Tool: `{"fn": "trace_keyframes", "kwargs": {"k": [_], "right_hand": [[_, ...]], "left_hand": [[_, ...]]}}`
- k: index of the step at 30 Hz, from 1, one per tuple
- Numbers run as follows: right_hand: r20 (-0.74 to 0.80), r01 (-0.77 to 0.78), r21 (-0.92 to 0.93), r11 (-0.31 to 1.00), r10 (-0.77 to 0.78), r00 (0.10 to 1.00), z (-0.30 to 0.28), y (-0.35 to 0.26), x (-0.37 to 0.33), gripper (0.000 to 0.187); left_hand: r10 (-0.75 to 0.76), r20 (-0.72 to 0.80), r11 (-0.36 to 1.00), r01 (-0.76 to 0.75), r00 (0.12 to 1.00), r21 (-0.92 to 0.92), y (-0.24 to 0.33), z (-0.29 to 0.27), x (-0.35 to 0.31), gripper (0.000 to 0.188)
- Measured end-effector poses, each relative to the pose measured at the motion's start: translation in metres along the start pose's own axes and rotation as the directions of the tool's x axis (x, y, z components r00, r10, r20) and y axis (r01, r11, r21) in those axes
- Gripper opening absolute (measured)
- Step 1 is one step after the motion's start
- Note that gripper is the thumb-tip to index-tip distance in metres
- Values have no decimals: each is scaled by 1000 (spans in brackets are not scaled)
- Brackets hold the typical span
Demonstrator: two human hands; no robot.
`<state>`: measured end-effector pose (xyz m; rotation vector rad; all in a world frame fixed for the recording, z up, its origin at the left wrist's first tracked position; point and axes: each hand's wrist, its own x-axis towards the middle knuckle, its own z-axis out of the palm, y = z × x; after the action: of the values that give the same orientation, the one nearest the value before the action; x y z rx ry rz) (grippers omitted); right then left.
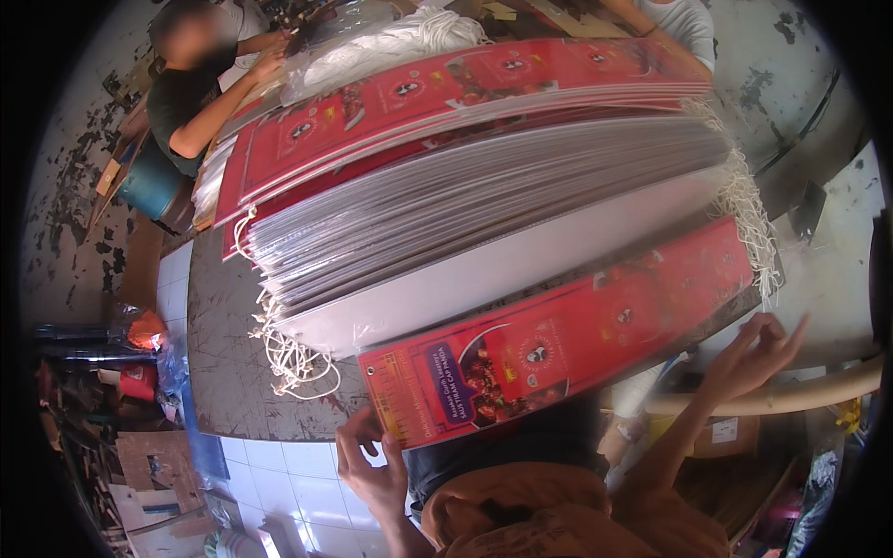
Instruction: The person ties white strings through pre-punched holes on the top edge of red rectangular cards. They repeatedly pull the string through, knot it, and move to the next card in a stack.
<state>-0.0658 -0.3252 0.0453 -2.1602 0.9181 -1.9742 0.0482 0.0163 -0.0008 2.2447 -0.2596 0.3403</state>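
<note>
A long red printed board [595, 325], glossy and with an eyelet at its left end, lies along the table's near edge and juts past it. At its lower left corner, my left hand [377, 470] has thumb and fingers closed around the edge. My right hand [752, 358] is off the board's right end, touching nothing visible, its fingers apart and one stretched out. Behind the board stands a thick row of similar boards [493, 200] on edge, the nearest showing its white back. Knotted white cords hang at the left [298, 367] and right [753, 223] ends.
More red boards [400, 98] lie stacked at the far side of the dark, scratched table [223, 372]. Beyond are a bundle of white cord [446, 33] and two people, one far left [191, 93], one far right [684, 28]. Cardboard and scraps [153, 474] lie lower left.
</note>
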Motion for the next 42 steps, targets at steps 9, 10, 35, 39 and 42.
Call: {"fn": "trace_keyframes", "kwargs": {"k": [9,10,35,39,42], "right_hand": [[340,39,-580,814,198,919,-21,194,31,26],[337,49,-594,803,193,921,-20,194,30,26],[444,-182,-597,781,511,736,-52,155,7,28],[571,-237,-389,890,435,696,-49,146,13,25],[582,-240,-188,953,304,754,-41,131,19,24]], "left_hand": [[-105,85,994,102,991,39,18,-4,1,40],[-112,94,994,111,989,22,16,-5,2,40],[-232,105,963,243,967,-113,18,-11,-1,45],[-252,84,949,263,964,-172,18,-13,-2,43],[-289,93,921,303,953,-246,22,-16,-3,41]]}}
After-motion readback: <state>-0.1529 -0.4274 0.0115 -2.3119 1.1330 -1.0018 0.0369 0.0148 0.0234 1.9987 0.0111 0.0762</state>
